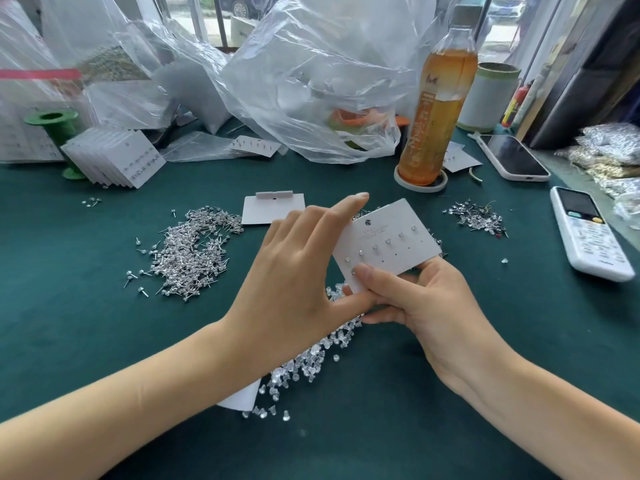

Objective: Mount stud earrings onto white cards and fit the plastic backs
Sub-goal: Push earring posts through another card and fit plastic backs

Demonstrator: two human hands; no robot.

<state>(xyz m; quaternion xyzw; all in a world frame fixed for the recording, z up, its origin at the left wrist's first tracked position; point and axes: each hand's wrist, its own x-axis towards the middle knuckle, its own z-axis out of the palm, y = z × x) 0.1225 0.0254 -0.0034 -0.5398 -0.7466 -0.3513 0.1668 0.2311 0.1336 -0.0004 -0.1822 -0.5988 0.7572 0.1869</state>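
hands: both are meeting over the middle of the green table [104,341], clamped on one white card [391,237].
right hand [429,306]: is pinching the card's near corner, thumb lying on the card face, fingers curled beneath it.
left hand [294,271]: is gripping the card's left edge, index finger stretching up behind the top edge, thumb tucked under near the right thumb.
white card: is tilting above the table, face toward the camera, carrying a slanted row of stud earrings [388,241] already pushed through.
plastic backs [304,362]: are lying in a clear heap directly under and nearer than the hands, partly spilling over another white card.
loose studs [190,251]: are lying in a big silver pile left of the hands; a smaller pile [478,218] is sitting to the right.
blank card [266,211]: is lying flat just beyond the left hand.
remote [588,233]: is lying at the right edge.
finished cards [117,157]: are leaning in a stack at far left.
bottle [436,109]: is standing upright on a coaster beyond the hands, beside a phone [512,157].
plastic bags [311,74]: are crowding the far edge.
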